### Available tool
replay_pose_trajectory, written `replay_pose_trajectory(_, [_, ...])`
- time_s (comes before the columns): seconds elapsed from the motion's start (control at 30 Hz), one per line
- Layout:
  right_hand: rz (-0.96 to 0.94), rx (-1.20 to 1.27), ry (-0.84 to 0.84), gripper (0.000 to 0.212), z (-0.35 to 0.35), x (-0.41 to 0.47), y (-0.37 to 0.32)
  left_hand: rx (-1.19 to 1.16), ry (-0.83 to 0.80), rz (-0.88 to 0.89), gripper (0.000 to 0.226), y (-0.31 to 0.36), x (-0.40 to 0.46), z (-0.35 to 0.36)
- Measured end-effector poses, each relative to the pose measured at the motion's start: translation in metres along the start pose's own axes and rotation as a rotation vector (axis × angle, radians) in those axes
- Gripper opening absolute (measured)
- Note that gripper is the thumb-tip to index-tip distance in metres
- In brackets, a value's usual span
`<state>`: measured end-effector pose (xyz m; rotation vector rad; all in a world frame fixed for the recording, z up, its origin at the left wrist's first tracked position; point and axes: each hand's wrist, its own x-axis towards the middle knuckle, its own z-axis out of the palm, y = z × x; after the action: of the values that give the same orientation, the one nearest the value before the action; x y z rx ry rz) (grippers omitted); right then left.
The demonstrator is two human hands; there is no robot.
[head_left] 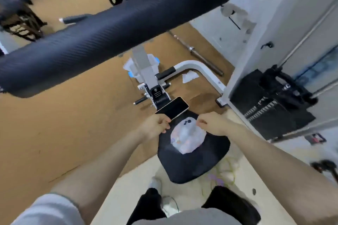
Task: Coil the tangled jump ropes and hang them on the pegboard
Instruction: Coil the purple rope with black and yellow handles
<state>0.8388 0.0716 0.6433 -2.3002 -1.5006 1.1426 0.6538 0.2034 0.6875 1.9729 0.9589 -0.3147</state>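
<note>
On the black seat pad [192,160] of a gym machine lies a pale, blurred plastic bag [188,138]; its contents cannot be made out, and no jump rope can be identified with certainty. The left hand [155,127] grips 1 dark phone [172,108] by its lower end, and the right hand [213,123] is curled, fingertips pinching the bag's upper edge. Beyond them a black foam roller [113,31] crosses the view, with a weight stack [270,104] on the right.
</note>
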Motion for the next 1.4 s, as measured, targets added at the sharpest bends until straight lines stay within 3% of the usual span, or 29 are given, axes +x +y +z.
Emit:
replay_pose_trajectory(0.1, [0.16, 0.125, 0.22, 0.025, 0.024, -0.007, -0.025, 0.229, -0.188, 0.19, 0.02, -0.008, 0.019, -0.021])
replay_pose_trajectory(0.3, [0.46, 0.269, 0.367, 0.022, 0.096, -0.089, -0.08, 0.514, -0.526, 0.37, 0.023, 0.005, 0.009, -0.012])
replay_pose_trajectory(0.43, [0.758, 0.378, 0.574, 0.023, 0.157, -0.165, -0.107, 0.415, -0.705, 0.408, 0.017, 0.006, -0.027, 0.027])
replay_pose_trajectory(0.57, [0.959, 0.509, 0.561, 0.024, 0.244, -0.212, -0.145, 0.397, -0.874, 0.472, 0.02, -0.022, -0.079, 0.065])
replay_pose_trajectory(0.63, [1.022, 0.592, 0.517, 0.025, 0.294, -0.223, -0.169, 0.406, -0.933, 0.388, 0.014, -0.048, -0.105, 0.082])
replay_pose_trajectory(0.73, [1.082, 0.634, 0.448, 0.029, 0.372, -0.233, -0.201, 0.413, -0.953, 0.277, 0.011, -0.103, -0.137, 0.111])
replay_pose_trajectory(0.9, [1.195, 0.651, 0.395, 0.028, 0.488, -0.256, -0.251, 0.437, -0.953, 0.282, 0.017, -0.202, -0.178, 0.157])
replay_pose_trajectory(1.03, [1.266, 0.821, 0.36, 0.027, 0.563, -0.259, -0.267, 0.428, -0.973, 0.251, 0.015, -0.249, -0.199, 0.184])
replay_pose_trajectory(1.27, [1.313, 0.973, 0.44, 0.016, 0.66, -0.191, -0.202, 0.548, -0.953, 0.172, 0.024, -0.334, -0.152, 0.271])
replay_pose_trajectory(1.4, [1.369, 0.952, 0.493, 0.026, 0.758, -0.109, -0.127, 0.622, -0.954, 0.278, 0.042, -0.411, -0.071, 0.345])
